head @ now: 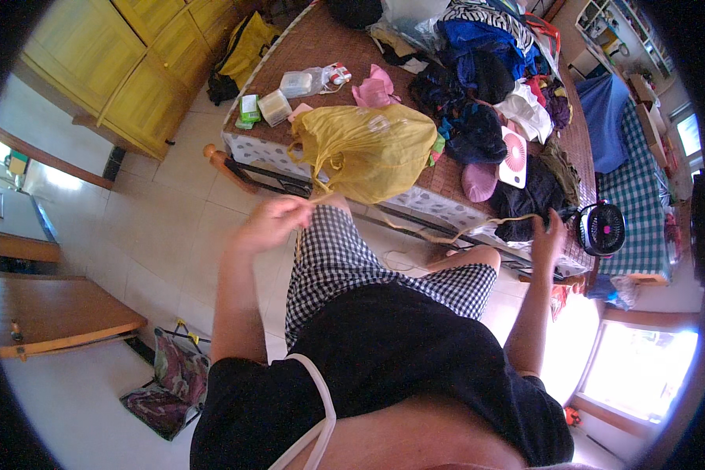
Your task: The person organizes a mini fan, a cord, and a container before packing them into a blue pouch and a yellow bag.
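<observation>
A knotted yellow plastic bag rests at the near edge of a bed, bulging with contents I cannot make out. My left hand, slightly blurred, pinches a thin yellowish cord just below the bag's gathered corner. A short length of it hangs under that hand. The cord sags across the gap before my knees, partly lost behind the bag. Its other stretch runs up to my right hand, whose fingertips grip it beside some dark cloth and a small black fan.
On the bed's woven mat lie a paper roll, a green packet, pink cloth, a white-and-pink fan and heaped clothes. A wooden bedpost stands at the left corner. A folding stool sits behind.
</observation>
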`<control>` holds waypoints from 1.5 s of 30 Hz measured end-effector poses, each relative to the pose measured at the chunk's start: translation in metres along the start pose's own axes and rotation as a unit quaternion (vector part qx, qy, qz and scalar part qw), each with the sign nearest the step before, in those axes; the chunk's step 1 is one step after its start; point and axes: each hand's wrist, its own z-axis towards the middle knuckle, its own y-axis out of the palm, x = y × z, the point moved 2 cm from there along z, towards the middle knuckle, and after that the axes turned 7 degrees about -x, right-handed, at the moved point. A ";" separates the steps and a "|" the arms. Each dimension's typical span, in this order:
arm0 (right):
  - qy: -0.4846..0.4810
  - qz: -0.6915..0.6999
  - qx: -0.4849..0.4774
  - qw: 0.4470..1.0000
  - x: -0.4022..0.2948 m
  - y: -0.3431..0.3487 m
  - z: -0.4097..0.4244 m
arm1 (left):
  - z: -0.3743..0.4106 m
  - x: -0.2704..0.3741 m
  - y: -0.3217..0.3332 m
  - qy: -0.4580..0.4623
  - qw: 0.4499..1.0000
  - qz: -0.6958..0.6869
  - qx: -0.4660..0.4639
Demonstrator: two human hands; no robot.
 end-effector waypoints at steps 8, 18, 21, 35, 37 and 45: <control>-0.157 0.472 -0.546 0.674 -0.219 0.001 -0.095 | 0.056 0.067 0.125 0.050 0.969 -0.083 -0.228; -0.037 0.480 -0.481 0.732 -0.192 0.030 -0.080 | 0.045 0.035 0.101 0.064 0.856 -0.448 -0.251; -0.204 0.399 -0.449 0.773 -0.209 0.038 -0.097 | 0.053 0.040 0.116 0.085 0.800 -0.578 -0.139; -0.122 0.412 -0.464 0.774 -0.194 0.070 -0.073 | 0.087 0.048 0.129 0.056 0.834 -0.517 -0.187; -0.177 0.308 -0.523 0.775 -0.209 0.066 -0.084 | 0.101 0.044 0.130 0.119 0.920 -0.360 -0.099; -0.092 0.446 -0.533 0.713 -0.194 0.068 -0.031 | 0.131 0.024 0.130 -0.031 0.933 -0.252 -0.257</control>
